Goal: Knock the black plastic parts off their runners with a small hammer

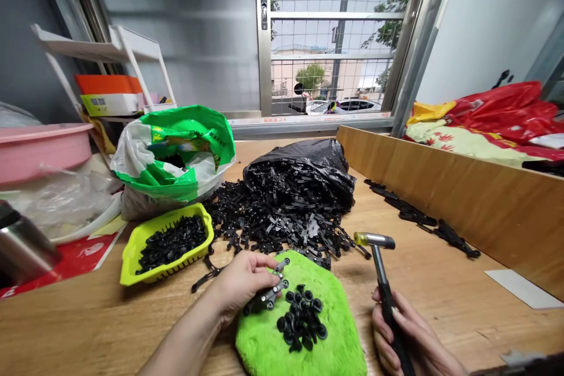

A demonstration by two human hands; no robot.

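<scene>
Head view: wooden desk (440, 317), black plastic clips (282, 217) heaped beside a black plastic bag (299, 158), green fuzzy pad (264, 346). Left hand (240, 285) over the pad, grip curled on a black clip strip (267, 296); right hand (396, 335), grip closed around a yellow-tipped steel hammer (382, 276).

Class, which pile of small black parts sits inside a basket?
The pile in the yellow basket, left of the fuzzy green pad; no other pile has a basket.

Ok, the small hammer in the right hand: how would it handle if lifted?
Likely top-heavy: the hammer has its metal head on a slim dark handle, so it probably tips head-first if released. It looks stiff, not floppy. Left on the wooden table, the round head could roll.
</scene>
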